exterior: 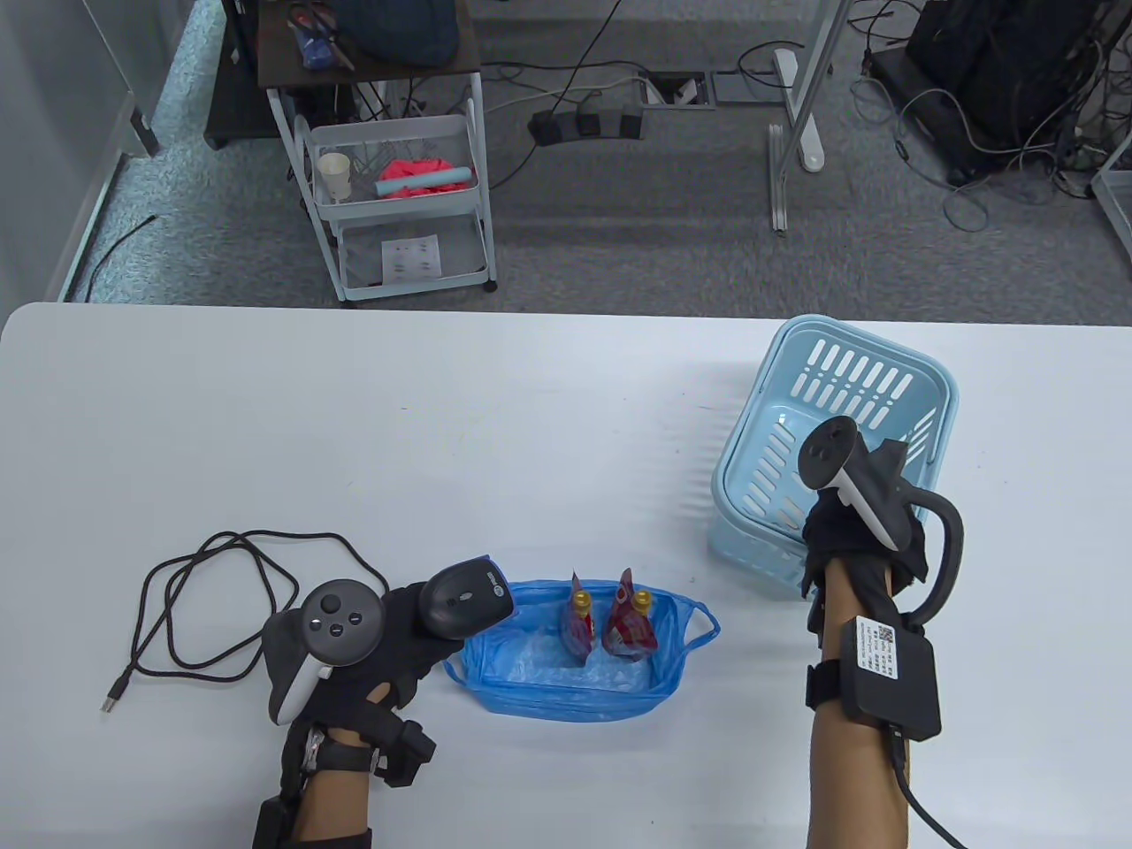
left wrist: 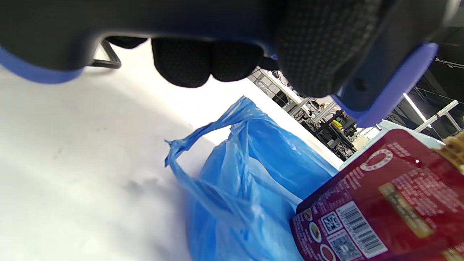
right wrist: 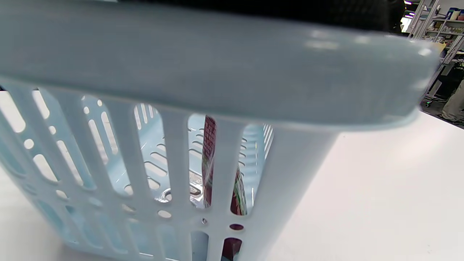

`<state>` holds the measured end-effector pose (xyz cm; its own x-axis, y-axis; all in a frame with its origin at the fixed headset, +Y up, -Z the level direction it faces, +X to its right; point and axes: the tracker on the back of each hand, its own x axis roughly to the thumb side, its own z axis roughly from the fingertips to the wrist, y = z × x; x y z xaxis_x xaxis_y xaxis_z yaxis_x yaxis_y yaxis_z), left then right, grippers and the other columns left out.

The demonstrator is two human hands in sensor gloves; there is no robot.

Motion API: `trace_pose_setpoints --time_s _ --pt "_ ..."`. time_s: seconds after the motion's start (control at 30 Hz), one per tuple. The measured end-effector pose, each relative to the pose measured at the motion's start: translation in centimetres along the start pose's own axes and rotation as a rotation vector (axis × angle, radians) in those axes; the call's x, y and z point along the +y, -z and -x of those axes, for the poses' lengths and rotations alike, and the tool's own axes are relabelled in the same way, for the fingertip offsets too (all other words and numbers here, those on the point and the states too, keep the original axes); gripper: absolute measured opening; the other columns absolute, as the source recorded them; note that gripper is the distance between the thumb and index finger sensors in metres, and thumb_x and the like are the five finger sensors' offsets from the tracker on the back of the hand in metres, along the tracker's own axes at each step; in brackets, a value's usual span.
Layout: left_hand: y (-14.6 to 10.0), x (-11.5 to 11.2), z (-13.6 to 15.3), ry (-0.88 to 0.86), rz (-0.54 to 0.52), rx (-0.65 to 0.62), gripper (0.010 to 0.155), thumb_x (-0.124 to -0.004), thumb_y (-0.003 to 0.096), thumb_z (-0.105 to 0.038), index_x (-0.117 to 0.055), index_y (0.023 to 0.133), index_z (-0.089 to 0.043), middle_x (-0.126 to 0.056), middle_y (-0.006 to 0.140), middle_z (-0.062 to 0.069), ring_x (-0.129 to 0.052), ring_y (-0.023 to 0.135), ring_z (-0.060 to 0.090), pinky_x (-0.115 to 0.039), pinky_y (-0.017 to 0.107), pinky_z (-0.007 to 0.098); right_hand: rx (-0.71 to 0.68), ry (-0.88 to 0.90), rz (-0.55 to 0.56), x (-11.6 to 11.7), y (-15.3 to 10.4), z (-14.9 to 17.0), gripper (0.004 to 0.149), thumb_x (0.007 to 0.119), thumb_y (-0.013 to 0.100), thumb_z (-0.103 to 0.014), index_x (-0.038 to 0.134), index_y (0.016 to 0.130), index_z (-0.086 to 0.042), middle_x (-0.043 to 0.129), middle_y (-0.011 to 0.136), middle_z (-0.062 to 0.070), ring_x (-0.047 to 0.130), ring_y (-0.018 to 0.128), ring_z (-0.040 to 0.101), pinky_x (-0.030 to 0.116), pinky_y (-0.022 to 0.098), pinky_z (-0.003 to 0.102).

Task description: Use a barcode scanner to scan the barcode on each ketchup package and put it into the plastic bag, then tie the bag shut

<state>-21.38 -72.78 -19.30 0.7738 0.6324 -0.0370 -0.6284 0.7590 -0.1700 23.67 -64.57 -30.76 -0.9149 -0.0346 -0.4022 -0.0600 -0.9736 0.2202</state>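
Ketchup packages: 2 stood upright inside the blue plastic bag (exterior: 566, 685), the left ketchup package (exterior: 579, 626) and the right ketchup package (exterior: 630, 626) side by side, yellow caps up; bag lay open on the white table (exterior: 442, 424), near the front edge, handle loop out to its right; in the left wrist view a red package (left wrist: 380, 203) showed its barcode and QR panel right beside the bag's blue film; left hand (exterior: 371, 646) sat just left of the bag, fingers curled round the dark barcode scanner (exterior: 464, 603), scanner head over the bag's left rim; black scanner cable (exterior: 212, 601) looped on the table to the left, USB plug lying loose at the far left; right hand (exterior: 853, 531) was at the near rim of the light blue basket (exterior: 849, 389) on the right side of the table, well apart from the bag; basket looked tilted toward the bag; right fingers hidden behind the tracker and the rim, cannot tell whether they were clenched, released or holding anything; right wrist view looked through the basket slots at 1 more red package (right wrist: 208, 159) inside, standing on edge; white trolley (exterior: 398, 195) stood on the carpet beyond the table.
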Motion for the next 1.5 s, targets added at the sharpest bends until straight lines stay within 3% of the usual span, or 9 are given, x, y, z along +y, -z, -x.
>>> trace_pose_setpoints --time_s 0.27,0.47,1.07,1.5 --pt "0.0 0.0 0.0 -0.01 0.0 -0.004 0.049 -0.091 0.042 -0.047 -0.084 0.087 -0.029 -0.09 0.084 -0.003 -0.097 0.074 0.029 -0.076 0.063 0.051 -0.017 0.048 0.042 -0.4 -0.4 0.5 0.043 0.082 0.05 -0.021 0.078 0.092 -0.013 0.088 0.083 0.017 0.092 0.059 0.033 0.08 0.041 0.044" --pt "0.0 0.0 0.1 -0.016 0.001 -0.008 0.049 -0.091 0.0421 -0.047 -0.084 0.087 -0.029 -0.09 0.084 -0.004 -0.097 0.074 0.029 -0.076 0.063 0.051 -0.051 0.079 0.12 -2.3 -1.8 0.3 0.043 0.082 0.05 -0.022 0.078 0.092 -0.013 0.088 0.083 0.018 0.092 0.059 0.033 0.08 0.041 0.045" --pt "0.0 0.1 0.2 -0.034 -0.003 -0.016 0.049 -0.091 0.042 -0.048 -0.084 0.087 -0.03 -0.09 0.084 -0.004 -0.097 0.074 0.029 -0.077 0.063 0.051 -0.181 0.215 0.398 -9.9 -8.3 -0.1 0.043 0.081 0.05 -0.022 0.077 0.092 -0.013 0.087 0.082 0.019 0.09 0.06 0.034 0.079 0.042 0.045" --pt "-0.1 0.3 0.3 -0.059 -0.009 -0.023 0.049 -0.091 0.0421 -0.048 -0.084 0.087 -0.03 -0.09 0.084 -0.004 -0.097 0.074 0.029 -0.077 0.063 0.051 -0.383 0.215 0.503 -12.2 -13.4 -3.9 0.043 0.08 0.051 -0.022 0.077 0.093 -0.012 0.087 0.081 0.02 0.09 0.06 0.035 0.079 0.043 0.045"
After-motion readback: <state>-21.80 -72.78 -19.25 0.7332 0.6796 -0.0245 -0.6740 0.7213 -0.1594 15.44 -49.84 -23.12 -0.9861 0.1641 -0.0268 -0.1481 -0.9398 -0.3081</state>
